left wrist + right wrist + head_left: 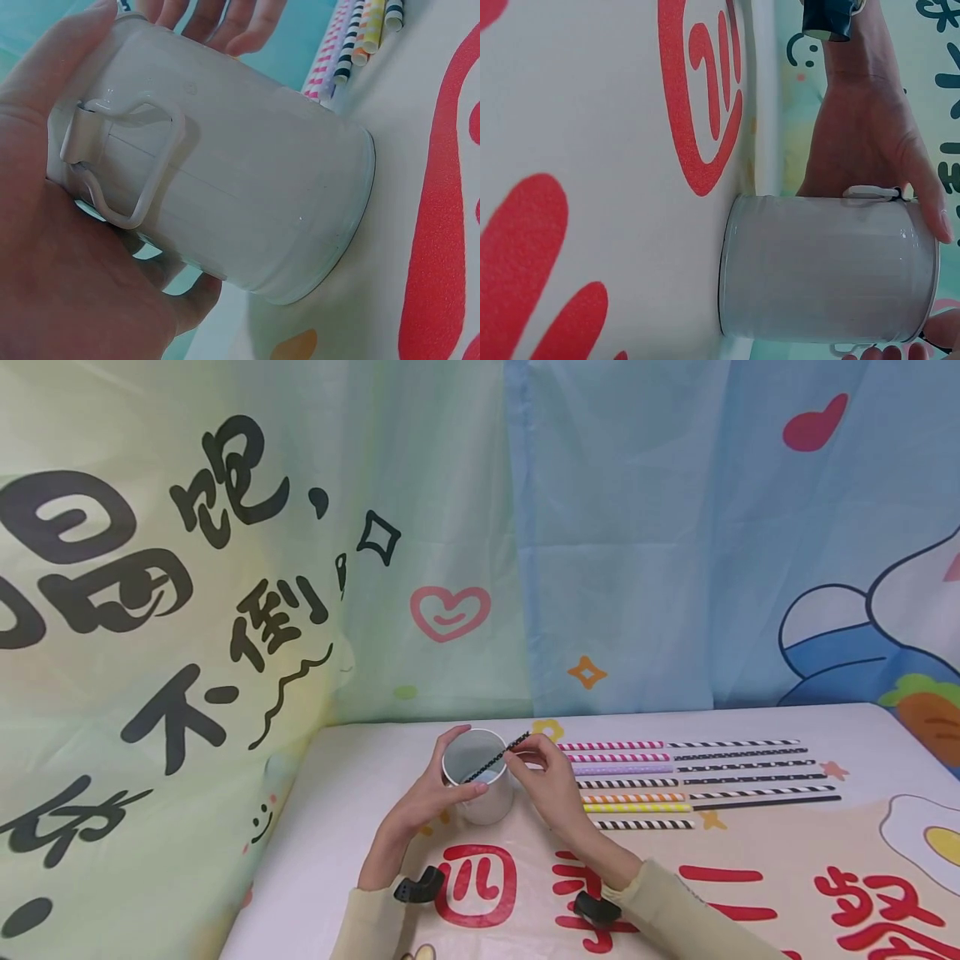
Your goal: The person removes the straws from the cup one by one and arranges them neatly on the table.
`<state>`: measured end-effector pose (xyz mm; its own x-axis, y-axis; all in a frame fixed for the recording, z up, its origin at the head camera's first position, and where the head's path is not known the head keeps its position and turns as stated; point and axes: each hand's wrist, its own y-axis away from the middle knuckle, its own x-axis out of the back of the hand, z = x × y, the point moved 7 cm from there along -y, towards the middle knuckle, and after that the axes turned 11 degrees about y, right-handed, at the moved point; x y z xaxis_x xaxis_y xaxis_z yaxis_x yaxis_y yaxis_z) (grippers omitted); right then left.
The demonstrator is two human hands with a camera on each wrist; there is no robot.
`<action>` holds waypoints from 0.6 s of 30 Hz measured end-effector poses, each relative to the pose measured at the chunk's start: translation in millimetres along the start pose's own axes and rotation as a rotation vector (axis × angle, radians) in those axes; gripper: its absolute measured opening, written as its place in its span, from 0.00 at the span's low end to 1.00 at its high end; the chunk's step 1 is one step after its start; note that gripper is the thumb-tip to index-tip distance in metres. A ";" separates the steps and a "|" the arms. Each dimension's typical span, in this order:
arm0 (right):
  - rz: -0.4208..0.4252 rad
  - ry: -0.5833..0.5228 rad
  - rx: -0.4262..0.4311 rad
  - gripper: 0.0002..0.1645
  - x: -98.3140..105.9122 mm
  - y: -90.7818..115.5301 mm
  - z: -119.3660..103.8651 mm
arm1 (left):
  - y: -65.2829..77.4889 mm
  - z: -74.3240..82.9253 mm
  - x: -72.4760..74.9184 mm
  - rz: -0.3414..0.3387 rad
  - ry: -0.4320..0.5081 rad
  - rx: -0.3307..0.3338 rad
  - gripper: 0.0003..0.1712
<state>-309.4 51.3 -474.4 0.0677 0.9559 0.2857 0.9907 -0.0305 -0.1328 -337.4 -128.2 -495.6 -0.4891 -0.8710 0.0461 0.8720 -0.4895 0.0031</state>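
Observation:
A white metal cup (483, 810) stands on the table, its open top facing up. My left hand (429, 791) holds it round the left side near the rim, thumb in front and fingers behind. In the left wrist view a small wire handle (157, 184) hangs on the cup's wall beside the palm. My right hand (553, 787) pinches a black straw with white dots (487, 767) near its upper end, above the cup's right rim. The straw slants down to the left, with its lower part inside the cup.
Right of the cup lie two columns of paper straws: pink, purple, orange, yellow and black striped ones (637, 808) nearer, mostly black-and-white ones (757, 778) beyond. A printed cloth (540, 852) with red characters covers the table. Printed curtains (622, 527) hang behind and to the left.

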 end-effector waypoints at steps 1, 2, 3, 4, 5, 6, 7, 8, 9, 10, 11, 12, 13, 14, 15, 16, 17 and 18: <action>0.002 0.003 0.006 0.14 0.2 -0.2 -0.4 | -0.1 -0.2 -0.1 0.001 0.001 0.000 0.52; 0.005 0.006 0.010 0.14 0.6 -0.4 -0.7 | -0.1 -0.1 -0.2 0.003 0.003 0.000 0.52; 0.006 0.008 0.012 0.13 0.8 -0.7 -0.7 | -0.2 -0.3 -0.3 0.003 0.005 0.000 0.52; 0.008 0.011 0.013 0.13 0.7 -1.1 -0.7 | -0.3 -0.2 -0.4 0.002 0.005 -0.003 0.52; 0.009 0.015 0.018 0.12 0.9 -1.4 -0.8 | -0.3 -0.2 -0.5 0.003 0.007 -0.003 0.52; 0.013 0.013 0.028 0.12 1.3 -1.3 -0.8 | -0.3 -0.2 -0.7 0.005 0.008 -0.002 0.52; 0.013 0.017 0.028 0.11 1.2 -1.7 -0.9 | -0.2 -0.4 -0.6 0.008 0.008 -0.001 0.52; 0.012 0.022 0.026 0.11 1.3 -1.7 -0.8 | -0.3 -0.4 -0.7 0.008 0.009 -0.001 0.52; 0.012 0.025 0.026 0.10 1.3 -1.8 -0.9 | -0.3 -0.4 -0.9 0.008 0.009 -0.001 0.52; 0.013 0.029 0.028 0.10 1.7 -1.8 -1.5 | -0.3 -0.2 -0.9 0.008 0.009 0.000 0.52; 0.015 0.032 0.029 0.10 2.5 -1.8 -2.3 | -0.2 0.0 -1.1 0.008 0.010 0.001 0.52; 0.016 0.034 0.031 0.10 3.1 -1.8 -3.2 | -0.2 0.1 -1.0 0.009 0.010 0.002 0.52; 0.016 0.036 0.034 0.10 4.0 -1.7 -4.2 | -0.2 0.3 -0.8 0.010 0.009 0.001 0.52; 0.018 0.038 0.034 0.10 5.1 -1.6 -5.2 | -0.3 0.2 -0.6 0.010 0.007 0.002 0.52; 0.020 0.036 0.033 0.10 6.4 -1.5 -6.2 | -0.3 0.0 -0.4 0.011 0.005 0.003 0.52; 0.021 0.034 0.033 0.10 7.5 -1.3 -7.1 | -0.3 -0.3 0.1 0.013 0.002 0.005 0.52; 0.021 0.030 0.032 0.10 8.7 -1.0 -7.7 | -0.3 -0.9 0.5 0.013 -0.002 0.007 0.52; 0.021 0.027 0.029 0.10 9.7 -0.6 -8.0 | -0.3 -1.3 0.8 0.014 -0.005 0.010 0.52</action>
<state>-308.4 58.2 -464.0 0.0917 0.9468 0.3084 0.9852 -0.0412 -0.1662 -338.1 -128.8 -496.8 -0.4764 -0.8777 0.0512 0.8791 -0.4765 0.0124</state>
